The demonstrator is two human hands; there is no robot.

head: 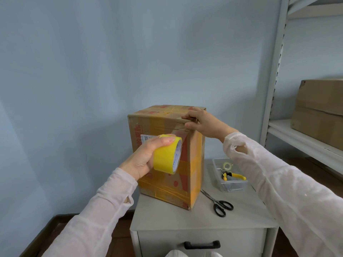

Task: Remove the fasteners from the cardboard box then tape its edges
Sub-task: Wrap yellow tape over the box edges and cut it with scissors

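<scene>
Gripping yellow tape roll [165, 158] in left hand [143, 156]; pinching top edge of tall brown cardboard box [194, 164] with right hand [202, 123]. Judged stiff, light, tippable: brace upper corner

A plain pale blue wall [111, 62] fills most of the frame, evenly lit by soft light, with faint grey shadows across its lower half. A dark baseboard [61, 217] runs along its foot at lower left, above a reddish-brown wooden floor [53, 230]. At bottom centre stands a light grey cabinet [159, 242] with a matte tabletop [167, 216] and a black drawer handle [202, 244]. At the right edge rises a pale metal shelving unit [272, 71], with stacked brown storage cartons [323, 112] on its shelf [297, 138].
</scene>
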